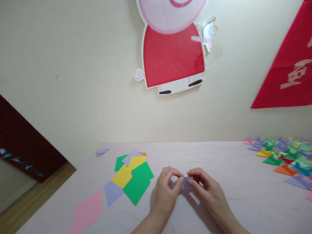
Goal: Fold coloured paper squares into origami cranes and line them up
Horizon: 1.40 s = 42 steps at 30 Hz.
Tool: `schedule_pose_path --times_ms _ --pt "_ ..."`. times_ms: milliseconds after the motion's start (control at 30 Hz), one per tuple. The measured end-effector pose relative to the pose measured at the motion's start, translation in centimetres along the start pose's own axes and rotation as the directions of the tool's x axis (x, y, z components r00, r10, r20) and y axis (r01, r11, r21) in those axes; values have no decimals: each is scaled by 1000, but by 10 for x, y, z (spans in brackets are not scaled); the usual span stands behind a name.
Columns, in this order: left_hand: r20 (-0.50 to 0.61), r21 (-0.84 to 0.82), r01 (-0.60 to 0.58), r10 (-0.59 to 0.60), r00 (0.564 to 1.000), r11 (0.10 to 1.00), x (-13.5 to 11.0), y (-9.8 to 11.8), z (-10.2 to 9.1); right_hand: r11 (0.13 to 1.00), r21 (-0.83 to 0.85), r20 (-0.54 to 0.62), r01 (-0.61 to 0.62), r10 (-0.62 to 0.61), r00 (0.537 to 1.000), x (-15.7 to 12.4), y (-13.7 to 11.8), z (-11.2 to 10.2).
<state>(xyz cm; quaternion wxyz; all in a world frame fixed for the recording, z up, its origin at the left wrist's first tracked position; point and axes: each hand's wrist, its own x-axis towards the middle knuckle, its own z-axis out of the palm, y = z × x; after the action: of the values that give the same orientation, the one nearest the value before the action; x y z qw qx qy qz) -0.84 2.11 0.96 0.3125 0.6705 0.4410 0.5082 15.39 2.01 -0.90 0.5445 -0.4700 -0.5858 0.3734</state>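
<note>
Fingers [179, 180] of left hand [167, 195] & right hand [209, 193] are both closed in a pinch on one small lilac paper piece [186, 184], thumb + index tips gripping it from either side. The piece sits btwn the two hands at near-centre of the tabletop [219, 162]; can't tell if it's lifted or resting. Its long axis runs left-right, hand to hand, so both hands are equally close, one per end. Left of the hands, near but apart: a fan of flat paper sheets [136, 187] (green, yellow, lilac), w/ a pink sheet [87, 211] nearer the left edge. Far left: a lone folded lilac piece [102, 151]. Far right: a cluster of folded coloured pieces [285, 157]. Beyond: cream wall [73, 65], cartoon cut-out [173, 52], red banner [287, 65].
</note>
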Motion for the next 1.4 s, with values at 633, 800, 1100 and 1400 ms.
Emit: schedule_pose_path --times_ms 633,800,1100,1400 --pt "9 18 -7 7 1000 1000 1 3 -1 1000 -29 68 -1 3 998 1 -6 0" --pt "9 50 -34 34 999 998 2 6 -2 999 -46 83 4 0 997 0 -9 0" --pt "-8 1 45 -45 999 999 -5 7 3 985 -117 -91 131 -142 986 1 -11 -3" --pt "54 -164 240 -235 971 957 -5 5 9 827 -406 96 389 -384 918 -5 -11 0"
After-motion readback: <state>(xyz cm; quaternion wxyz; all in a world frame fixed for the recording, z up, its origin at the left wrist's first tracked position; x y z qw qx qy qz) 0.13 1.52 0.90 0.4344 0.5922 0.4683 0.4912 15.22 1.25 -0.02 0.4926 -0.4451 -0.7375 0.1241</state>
